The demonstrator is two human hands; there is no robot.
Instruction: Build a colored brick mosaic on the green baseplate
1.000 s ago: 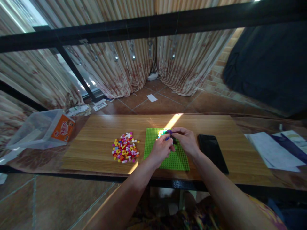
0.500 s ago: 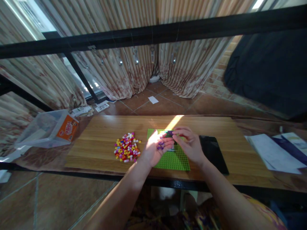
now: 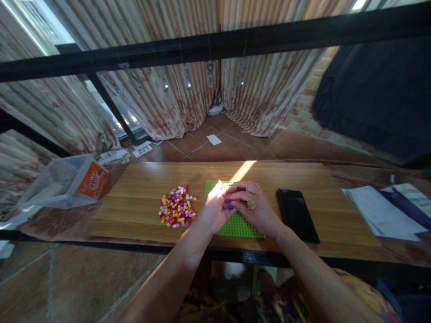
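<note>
My left hand (image 3: 215, 211) is turned palm up above the green baseplate (image 3: 240, 225), with several small purple building bricks (image 3: 228, 204) lying in its palm. Over that palm, my right hand (image 3: 254, 204) has its fingertips drawn together at one of the purple bricks. The fingers hide part of the brick. Both hands cover the middle of the studded baseplate. A few coloured bricks (image 3: 230, 184) show at its far edge, partly washed out by sunlight.
Loose multicoloured bricks (image 3: 177, 207) lie in a heap left of the baseplate on the wooden table (image 3: 134, 202). A black phone-like device (image 3: 298, 215) lies to the right. A clear plastic bin (image 3: 60, 184) stands at far left, papers (image 3: 384, 213) at far right.
My right hand has moved left and down from the far part of the baseplate to the purple bricks in my left palm. My left hand has stayed nearly still.
</note>
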